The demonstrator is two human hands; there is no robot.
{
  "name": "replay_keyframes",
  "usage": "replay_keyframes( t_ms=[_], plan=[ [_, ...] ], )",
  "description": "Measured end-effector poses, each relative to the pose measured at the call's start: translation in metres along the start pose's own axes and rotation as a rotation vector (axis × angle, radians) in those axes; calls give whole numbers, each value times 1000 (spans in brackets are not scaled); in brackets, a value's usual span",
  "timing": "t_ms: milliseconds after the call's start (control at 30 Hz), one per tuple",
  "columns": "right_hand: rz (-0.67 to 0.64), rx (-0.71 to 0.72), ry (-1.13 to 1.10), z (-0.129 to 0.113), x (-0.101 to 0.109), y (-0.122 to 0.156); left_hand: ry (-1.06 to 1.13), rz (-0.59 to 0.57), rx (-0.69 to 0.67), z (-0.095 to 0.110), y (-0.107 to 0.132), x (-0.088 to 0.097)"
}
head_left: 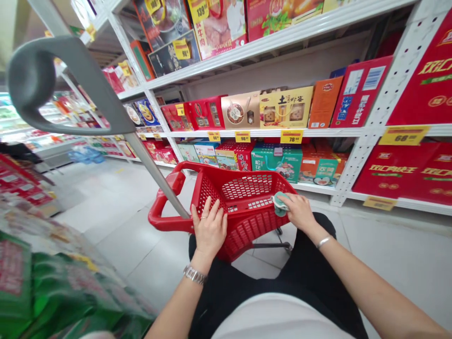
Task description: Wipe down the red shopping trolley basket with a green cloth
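In front of me stands a red plastic shopping cart basket (243, 230) with perforated walls; nothing shows inside it. My left hand (211, 227) lies on its near rim, fingers stretched out and spread, a ring and a watch on it. At the near right corner my right hand (298, 209) grips a folded green and white cloth (280, 204), pressed against the rim. A grey pole (151, 172) rises from the cart's left end to a large grey loop handle (76, 89) at the upper left.
White shelves (264, 133) with boxed goods and yellow price tags run close behind the cart. Stacked red boxes (399, 172) stand at the right. Green packages (70, 292) are piled at the lower left. Tiled floor (137, 235) stretches along the aisle.
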State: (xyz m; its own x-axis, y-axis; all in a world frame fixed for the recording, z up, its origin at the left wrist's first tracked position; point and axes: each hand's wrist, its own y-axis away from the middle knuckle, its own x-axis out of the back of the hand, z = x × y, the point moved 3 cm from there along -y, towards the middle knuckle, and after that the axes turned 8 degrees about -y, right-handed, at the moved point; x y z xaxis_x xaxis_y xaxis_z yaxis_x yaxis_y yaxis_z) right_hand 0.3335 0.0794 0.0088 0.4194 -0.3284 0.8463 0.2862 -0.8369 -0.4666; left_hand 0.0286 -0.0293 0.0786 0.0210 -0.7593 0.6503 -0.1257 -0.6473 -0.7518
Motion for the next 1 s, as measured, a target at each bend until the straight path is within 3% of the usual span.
replay_keyframes(
  t_ms=[133, 233, 333, 533, 633, 767, 1000],
  plan=[
    [-8, -208, 69, 31, 7, -8, -54, 48, 99, -15, -10, 21],
    [49, -279, 12, 19, 10, -17, -36, -12, 104, -23, -13, 16],
    [85, -150, -171, -32, 7, -27, -22, -32, 131, -26, -12, 4],
    [13, 245, -376, -172, -1, -33, -34, -30, 133, -31, -13, -6],
    [-50, 328, -373, -208, -8, -31, -31, -41, 110, -36, -12, -6],
    [-108, 306, -274, -204, -17, -32, -29, 0, 117, -45, -9, -8],
    [-148, 160, -145, -129, -15, -31, -40, 43, 118, -55, -7, -14]
  ],
)
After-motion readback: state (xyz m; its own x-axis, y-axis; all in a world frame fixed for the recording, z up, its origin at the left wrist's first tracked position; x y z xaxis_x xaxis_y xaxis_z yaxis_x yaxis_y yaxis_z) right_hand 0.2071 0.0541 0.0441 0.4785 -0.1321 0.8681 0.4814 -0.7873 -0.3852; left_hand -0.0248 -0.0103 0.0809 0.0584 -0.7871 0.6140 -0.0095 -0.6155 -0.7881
